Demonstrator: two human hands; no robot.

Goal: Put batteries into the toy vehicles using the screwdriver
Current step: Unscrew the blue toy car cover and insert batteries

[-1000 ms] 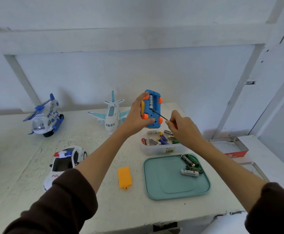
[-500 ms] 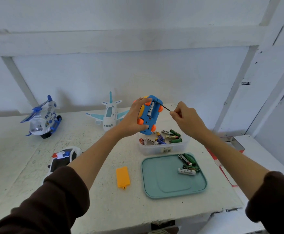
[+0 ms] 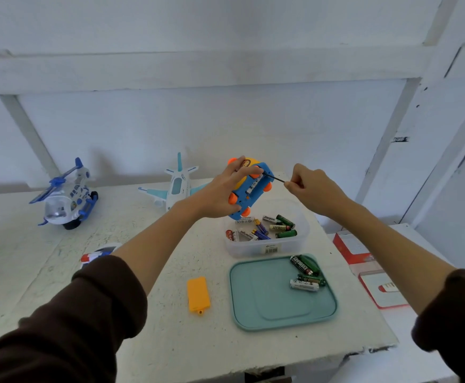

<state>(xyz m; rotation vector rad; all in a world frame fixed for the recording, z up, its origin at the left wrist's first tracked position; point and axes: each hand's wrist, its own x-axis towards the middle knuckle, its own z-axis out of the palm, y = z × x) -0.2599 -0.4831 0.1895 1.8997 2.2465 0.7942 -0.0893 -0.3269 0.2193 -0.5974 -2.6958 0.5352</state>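
Blue toy car (image 3: 249, 190) held underside-up above clear battery tub (image 3: 267, 246), gripped in left hand (image 3: 220, 193). Right hand (image 3: 312, 189) pinches thin screwdriver (image 3: 274, 178), tip in open battery bay. Orange cover (image 3: 198, 295) on tabletop (image 3: 154, 341) beside teal tray (image 3: 275, 313).

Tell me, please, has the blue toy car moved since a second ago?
Yes. The blue toy car has tilted, its top end leaning further from the clear battery tub beneath, still gripped by the left hand.
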